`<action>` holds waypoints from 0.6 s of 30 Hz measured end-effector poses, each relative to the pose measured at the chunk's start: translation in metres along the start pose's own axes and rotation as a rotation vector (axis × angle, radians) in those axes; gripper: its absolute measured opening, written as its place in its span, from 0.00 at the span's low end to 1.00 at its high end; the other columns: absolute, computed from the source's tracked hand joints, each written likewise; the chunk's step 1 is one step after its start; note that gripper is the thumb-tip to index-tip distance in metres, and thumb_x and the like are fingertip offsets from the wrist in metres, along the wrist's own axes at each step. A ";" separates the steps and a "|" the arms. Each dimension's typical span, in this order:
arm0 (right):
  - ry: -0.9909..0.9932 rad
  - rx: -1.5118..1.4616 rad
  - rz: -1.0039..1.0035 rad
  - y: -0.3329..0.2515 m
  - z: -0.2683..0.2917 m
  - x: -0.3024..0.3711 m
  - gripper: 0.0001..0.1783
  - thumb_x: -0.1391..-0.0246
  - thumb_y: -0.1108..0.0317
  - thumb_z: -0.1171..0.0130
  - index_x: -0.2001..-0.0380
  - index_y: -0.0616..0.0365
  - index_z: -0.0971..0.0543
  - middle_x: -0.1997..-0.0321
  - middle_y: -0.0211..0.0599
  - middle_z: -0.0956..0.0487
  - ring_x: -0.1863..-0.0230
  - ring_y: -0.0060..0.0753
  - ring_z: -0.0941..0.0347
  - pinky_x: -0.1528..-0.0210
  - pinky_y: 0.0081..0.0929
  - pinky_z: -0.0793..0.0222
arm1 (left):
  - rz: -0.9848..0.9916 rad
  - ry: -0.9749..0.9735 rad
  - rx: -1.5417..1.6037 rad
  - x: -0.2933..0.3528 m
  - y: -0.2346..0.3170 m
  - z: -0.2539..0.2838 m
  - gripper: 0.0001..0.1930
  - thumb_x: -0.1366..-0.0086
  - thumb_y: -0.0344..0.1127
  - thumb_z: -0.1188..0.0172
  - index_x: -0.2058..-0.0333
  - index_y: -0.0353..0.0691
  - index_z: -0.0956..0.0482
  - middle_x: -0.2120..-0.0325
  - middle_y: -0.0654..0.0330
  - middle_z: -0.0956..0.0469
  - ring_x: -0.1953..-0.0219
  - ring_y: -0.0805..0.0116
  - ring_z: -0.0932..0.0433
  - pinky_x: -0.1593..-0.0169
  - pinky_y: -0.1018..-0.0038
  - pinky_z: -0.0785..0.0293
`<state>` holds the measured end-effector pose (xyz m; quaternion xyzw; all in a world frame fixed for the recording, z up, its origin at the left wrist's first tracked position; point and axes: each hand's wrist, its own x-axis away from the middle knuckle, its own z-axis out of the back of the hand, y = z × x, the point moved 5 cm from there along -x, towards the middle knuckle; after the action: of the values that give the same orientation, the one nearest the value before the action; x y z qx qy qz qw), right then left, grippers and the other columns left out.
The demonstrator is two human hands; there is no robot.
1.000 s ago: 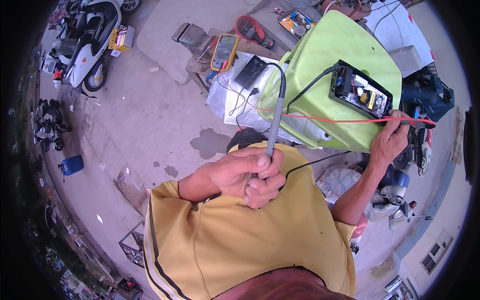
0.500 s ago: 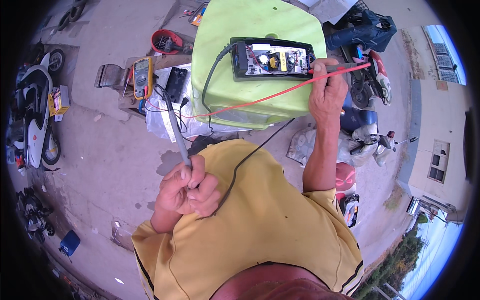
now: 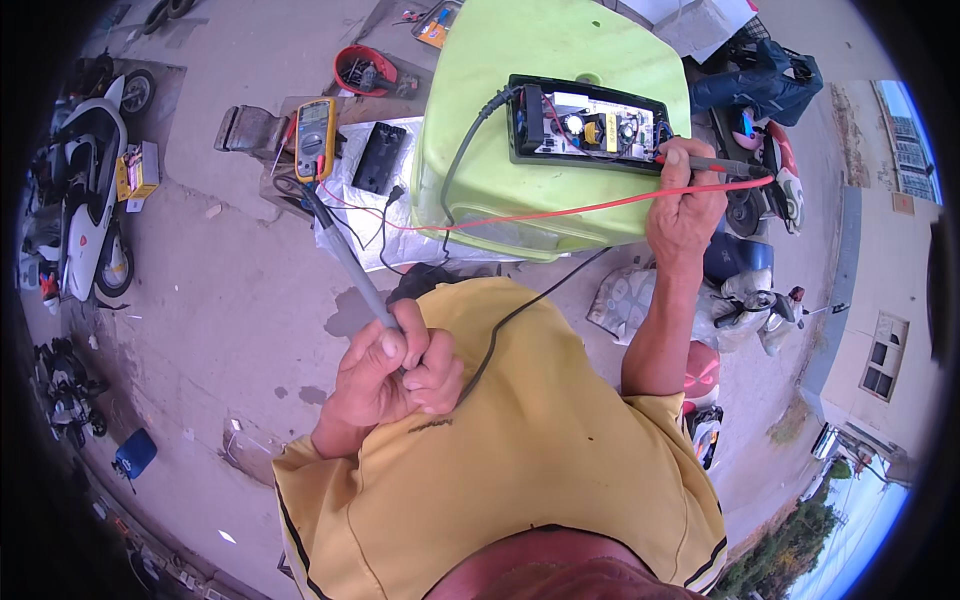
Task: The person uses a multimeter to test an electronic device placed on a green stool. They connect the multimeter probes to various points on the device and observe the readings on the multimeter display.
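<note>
Since half a sec ago the view has swung: the lime-green plastic box serving as work surface sits more to the right of centre, and the right hand has slid slightly down along the board's right end, w/ the left hand staying close to the chest.

Step in hand, as I judge it: probing the board w/ meter leads. The open black charger case w/ bare circuit board inside lies on top of the green box, near its far edge. Right hand is closed around the red-wired test probe, tip touching the case's right end; the red lead runs left across the box toward the yellow handheld multimeter, which lies on a board on the concrete floor, beside a small black rectangular lid on white plastic sheet. Left hand is fisted tight around the grey rod-like handle of a second tool, prob. the other probe or an iron; can't tell which. Its tip points at the meter, well apart from the board.

Next move calls for bringing the left-hand tool up onto the board while keeping the right probe steady, plus a glance at the meter face. Black cable crosses the yellow shirt; should stay clear of it.
</note>
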<state>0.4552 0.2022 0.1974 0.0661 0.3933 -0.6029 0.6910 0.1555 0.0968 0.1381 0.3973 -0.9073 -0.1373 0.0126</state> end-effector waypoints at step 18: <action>0.014 -0.006 -0.139 0.021 0.000 0.010 0.12 0.28 0.65 0.49 0.59 0.64 0.22 0.66 0.41 0.21 0.66 0.30 0.27 0.60 0.27 0.30 | -0.330 -0.209 0.289 0.011 0.041 -0.023 0.13 0.18 0.46 0.66 0.62 0.47 0.41 0.72 0.66 0.39 0.76 0.74 0.41 0.71 0.74 0.38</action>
<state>0.4735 0.2000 0.1832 0.0406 0.4036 -0.6477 0.6450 0.1210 0.1098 0.1697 0.5215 -0.8367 -0.0468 -0.1607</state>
